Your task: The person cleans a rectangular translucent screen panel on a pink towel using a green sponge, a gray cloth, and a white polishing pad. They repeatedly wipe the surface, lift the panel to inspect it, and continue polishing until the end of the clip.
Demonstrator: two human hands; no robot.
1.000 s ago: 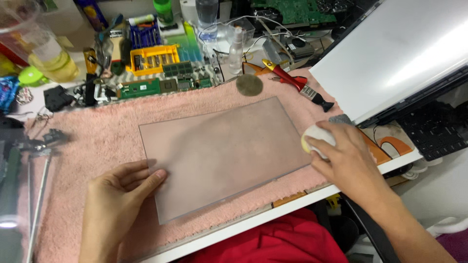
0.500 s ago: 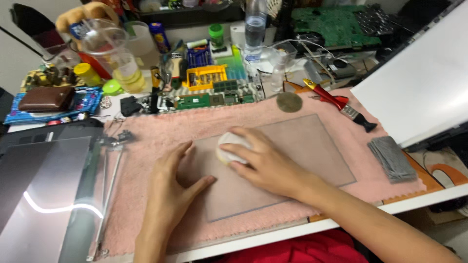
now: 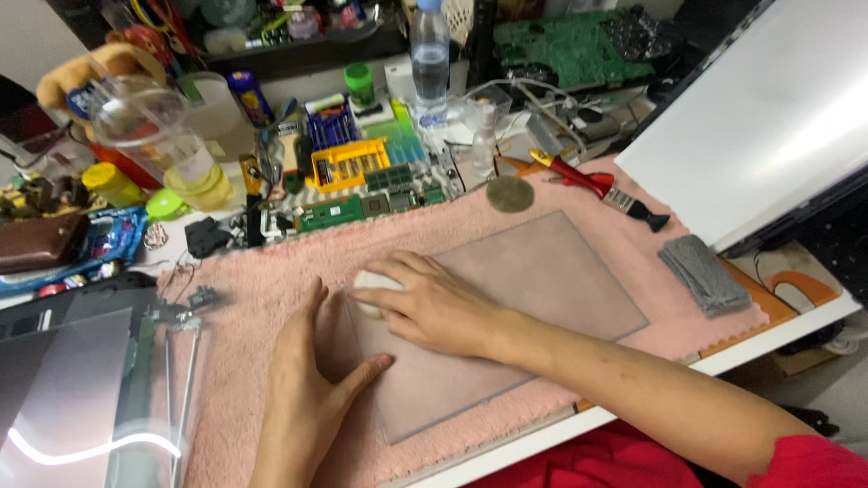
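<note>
Pink towel (image 3: 271,289) | clear panel (image 3: 542,289) | right hand (image 3: 434,307) presses white pad (image 3: 371,282) | left hand (image 3: 307,389) flat

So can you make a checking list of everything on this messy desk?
Surface: pink towel spread over a white desk.
Job's things: clear sheet flat on the towel; white pad on its left corner.
Clutter: water bottle, yellow bit case, red-handled tool, grey cloth, plastic cup.
Hands: left hand flat at the sheet's edge; right hand pressing the pad.
Cables: white wires behind the bottle.
Surroundings: green circuit board, white panel.
</note>
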